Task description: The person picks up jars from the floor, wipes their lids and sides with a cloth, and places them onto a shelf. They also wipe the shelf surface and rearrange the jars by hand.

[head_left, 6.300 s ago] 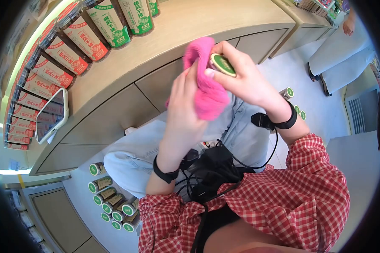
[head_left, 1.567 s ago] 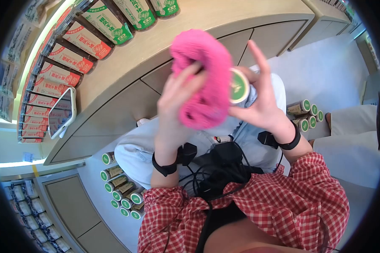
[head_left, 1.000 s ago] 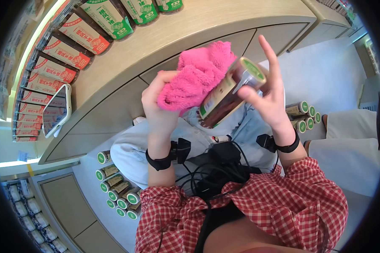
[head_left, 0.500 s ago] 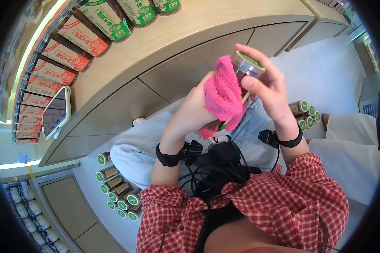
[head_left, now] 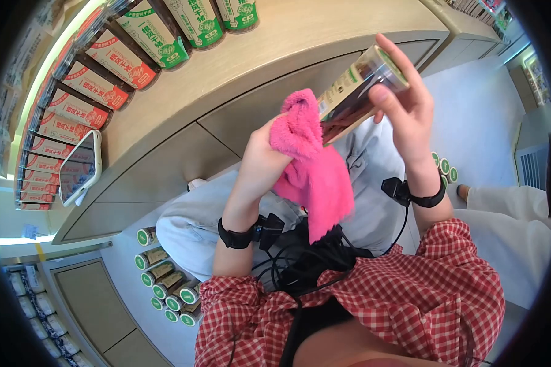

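Note:
My right hand (head_left: 405,107) grips a clear cylindrical jar (head_left: 360,92) near its green-topped lid, with fingers and thumb on either side. The jar is tilted, its lid end up to the right, and shows a pale label and dark contents. A pink cloth (head_left: 315,165) is bunched in my left hand (head_left: 263,156), whose fingers are mostly hidden behind it. One fold of the cloth lies right at the jar's lower end, and the rest hangs down over my lap.
Jars with green lids (head_left: 165,287) stand and lie on the floor at left; several more (head_left: 445,166) are at right. A curved counter (head_left: 245,67) holds rows of green-labelled (head_left: 156,33) and red-labelled jars (head_left: 122,58). A phone (head_left: 81,166) leans there. Another person's legs (head_left: 502,220) are at right.
The cloth has come off the jar's side and hangs loose, moving left with my left hand. My right hand has lifted the jar up and to the right, exposing its label.

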Tool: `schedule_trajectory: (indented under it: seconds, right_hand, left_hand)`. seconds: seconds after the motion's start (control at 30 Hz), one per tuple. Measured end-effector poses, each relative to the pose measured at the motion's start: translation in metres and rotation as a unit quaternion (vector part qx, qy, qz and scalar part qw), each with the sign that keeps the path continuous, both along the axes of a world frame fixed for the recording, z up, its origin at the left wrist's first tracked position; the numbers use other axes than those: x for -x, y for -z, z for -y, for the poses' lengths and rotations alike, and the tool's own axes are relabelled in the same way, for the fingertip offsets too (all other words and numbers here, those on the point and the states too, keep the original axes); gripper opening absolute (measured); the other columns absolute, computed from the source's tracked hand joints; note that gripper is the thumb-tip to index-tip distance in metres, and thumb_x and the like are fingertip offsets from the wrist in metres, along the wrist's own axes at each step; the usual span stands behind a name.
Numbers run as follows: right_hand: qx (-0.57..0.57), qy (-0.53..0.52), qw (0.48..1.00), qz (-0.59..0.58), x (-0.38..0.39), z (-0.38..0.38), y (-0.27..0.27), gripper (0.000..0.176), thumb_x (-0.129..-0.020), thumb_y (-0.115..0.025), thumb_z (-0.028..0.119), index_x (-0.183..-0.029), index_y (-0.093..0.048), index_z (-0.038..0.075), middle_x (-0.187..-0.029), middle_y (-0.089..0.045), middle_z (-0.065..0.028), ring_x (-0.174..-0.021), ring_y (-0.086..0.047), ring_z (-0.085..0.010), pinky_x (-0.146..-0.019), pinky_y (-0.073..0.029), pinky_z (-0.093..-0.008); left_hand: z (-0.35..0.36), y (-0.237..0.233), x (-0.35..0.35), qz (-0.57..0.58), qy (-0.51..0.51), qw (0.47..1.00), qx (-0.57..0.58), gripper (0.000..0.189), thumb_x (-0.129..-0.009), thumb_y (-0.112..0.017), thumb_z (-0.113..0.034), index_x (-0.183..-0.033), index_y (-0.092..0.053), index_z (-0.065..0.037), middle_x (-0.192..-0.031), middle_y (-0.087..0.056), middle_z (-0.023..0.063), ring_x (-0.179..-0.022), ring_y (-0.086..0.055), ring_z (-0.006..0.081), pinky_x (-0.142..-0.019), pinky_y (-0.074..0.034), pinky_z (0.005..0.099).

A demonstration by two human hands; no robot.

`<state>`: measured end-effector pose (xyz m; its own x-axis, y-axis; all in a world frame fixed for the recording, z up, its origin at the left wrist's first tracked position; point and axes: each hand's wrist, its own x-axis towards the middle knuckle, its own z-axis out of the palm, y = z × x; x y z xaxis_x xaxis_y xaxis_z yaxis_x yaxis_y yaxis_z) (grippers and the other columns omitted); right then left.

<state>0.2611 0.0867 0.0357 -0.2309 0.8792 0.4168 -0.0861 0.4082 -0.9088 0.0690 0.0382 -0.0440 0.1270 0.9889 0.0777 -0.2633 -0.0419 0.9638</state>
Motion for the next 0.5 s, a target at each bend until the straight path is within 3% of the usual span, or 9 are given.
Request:
schedule_trajectory:
  seconds: [0.03,0.17,0.27,0.4,0.5]
  right_hand:
    - [-0.046,0.012,0.998,0.031,0.002,0.002,0.004,0.062,-0.078,-0.07,0.009,-0.132,-0.041,-0.001,-0.1,-0.059,-0.0064,-0.087,-0.057,-0.0112,-0.063,-0.05,-0.0212]
    - [-0.224,0.063,0.965,0.123,0.006,-0.002,0.01,0.062,-0.079,-0.069,0.009,-0.132,-0.04,-0.001,-0.101,-0.059,-0.0078,-0.082,-0.058,-0.0104,-0.063,-0.05,-0.0206]
    - [-0.075,0.04,0.996,-0.006,0.008,-0.007,0.0,0.063,-0.078,-0.071,0.013,-0.131,-0.041,-0.002,-0.094,-0.06,-0.0075,-0.074,-0.058,-0.0092,-0.058,-0.049,-0.0204]
    - [0.035,0.029,0.996,-0.075,0.003,-0.027,-0.009,0.055,-0.085,-0.064,0.021,-0.131,-0.041,0.0,-0.093,-0.061,-0.0086,-0.065,-0.059,-0.0102,-0.05,-0.05,-0.0209]
    - [0.05,0.002,0.995,-0.083,0.009,-0.021,-0.01,0.054,-0.086,-0.063,0.023,-0.131,-0.041,0.002,-0.091,-0.06,-0.0081,-0.064,-0.06,-0.0113,-0.049,-0.051,-0.0216]
  left_hand:
    - [-0.003,0.006,0.0,-0.005,-0.021,1.0,-0.002,0.028,-0.079,-0.064,-0.003,-0.106,-0.057,0.002,-0.097,-0.063,0.0042,-0.088,-0.057,0.0099,-0.08,-0.046,0.0253]
    - [-0.008,0.018,0.009,0.047,-0.077,0.995,0.034,0.024,-0.078,-0.063,-0.001,-0.102,-0.059,0.003,-0.093,-0.064,0.0051,-0.088,-0.059,0.0126,-0.08,-0.047,0.0276]
    - [-0.005,0.012,0.012,0.053,-0.109,0.992,-0.021,0.022,-0.079,-0.062,-0.001,-0.101,-0.059,0.002,-0.094,-0.063,0.0062,-0.089,-0.059,0.0141,-0.08,-0.048,0.0287]
    - [0.0,-0.002,0.006,0.169,-0.15,0.974,-0.022,0.024,-0.079,-0.063,-0.001,-0.102,-0.058,0.002,-0.097,-0.062,0.0067,-0.091,-0.059,0.0145,-0.081,-0.047,0.0285]
    - [0.002,-0.01,0.0,0.221,-0.177,0.959,0.01,0.023,-0.078,-0.062,0.001,-0.101,-0.059,0.003,-0.097,-0.063,0.0067,-0.093,-0.059,0.0141,-0.083,-0.047,0.0279]
